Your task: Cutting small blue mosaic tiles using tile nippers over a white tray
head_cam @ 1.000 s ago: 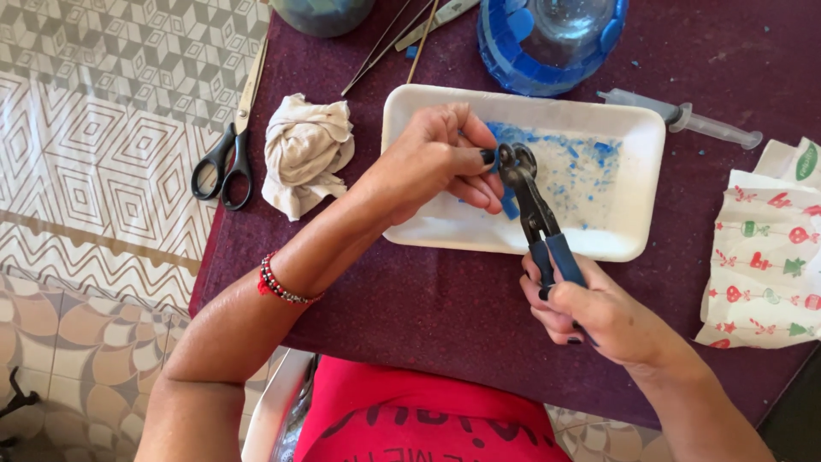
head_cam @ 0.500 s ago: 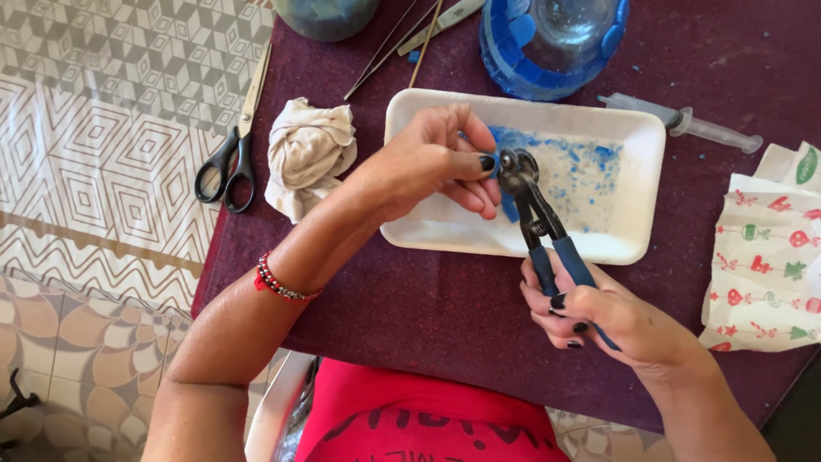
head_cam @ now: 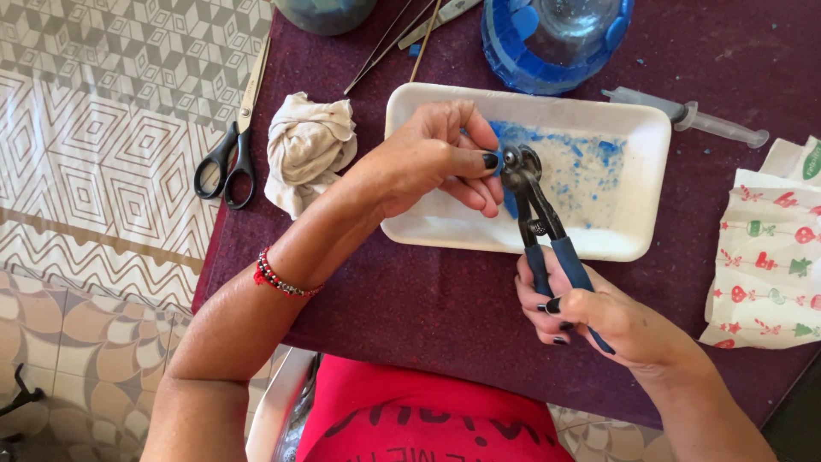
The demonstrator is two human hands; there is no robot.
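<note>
My left hand (head_cam: 432,162) hovers over a white foam tray (head_cam: 650,145) and pinches a small blue piece, mostly hidden by the fingers, against the round jaws of wheeled nippers (head_cam: 534,210). My right hand (head_cam: 599,316) grips the nippers by their blue handles, just in front of the tray's near edge. Blue chips and dust (head_cam: 590,167) lie scattered inside the tray. The nipper jaws sit right at my left fingertips.
A crumpled beige cloth (head_cam: 310,147) and black scissors (head_cam: 229,154) lie left of the tray. A blue container (head_cam: 556,43), thin sticks (head_cam: 389,38) and a syringe (head_cam: 693,115) lie behind it. A patterned paper napkin (head_cam: 770,248) is at the right. The table is covered in dark purple cloth (head_cam: 410,299).
Both hands stay almost in place. The nippers' handles have shifted slightly lower in my right hand's grip; the left hand still holds the piece at the jaws.
</note>
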